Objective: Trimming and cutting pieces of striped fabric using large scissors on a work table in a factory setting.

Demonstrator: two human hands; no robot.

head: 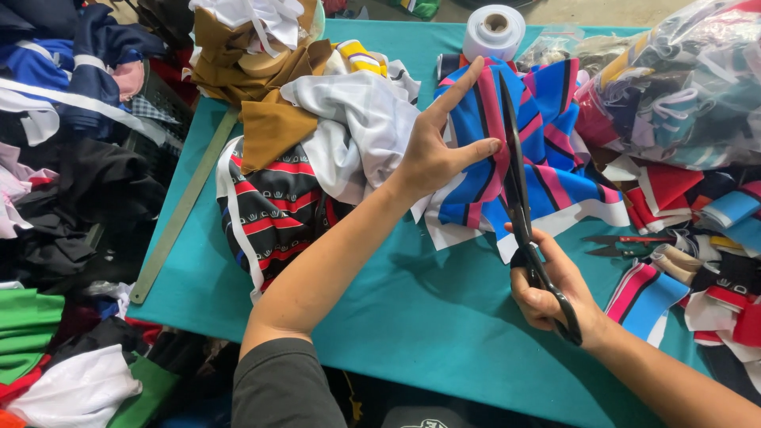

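— Both hands are seen over the teal table (412,317). How are they occupied?

— The left hand (434,154) is laid flat, fingers spread, on a blue, pink and black striped fabric (555,170), which is pressed down near the middle of the table, just right of a white cloth (357,127). The right hand (551,289) is closed through the handles of long black scissors (519,202); the blades are pointed away from the body and lie along the fabric, close beside the left fingers.

— Is the blade opening visible?

— Hardly; the blades appear nearly together, though it cannot be told for certain.

— What could go wrong from here?

— The left index finger and thumb are held very near the blade line, so a fingertip might be nicked if the scissors were closed without the hand being drawn back. The fabric is rumpled and layered, so a second layer could be caught and cut unintentionally, or the cut could be pulled off the stripe.

— And around it?

— A black and red patterned cloth (277,210), a metal ruler (184,208), a white tape roll (495,30), small snips (626,244) and bagged scraps (682,87) are crowded close, so loose pieces could be dragged under the blades.
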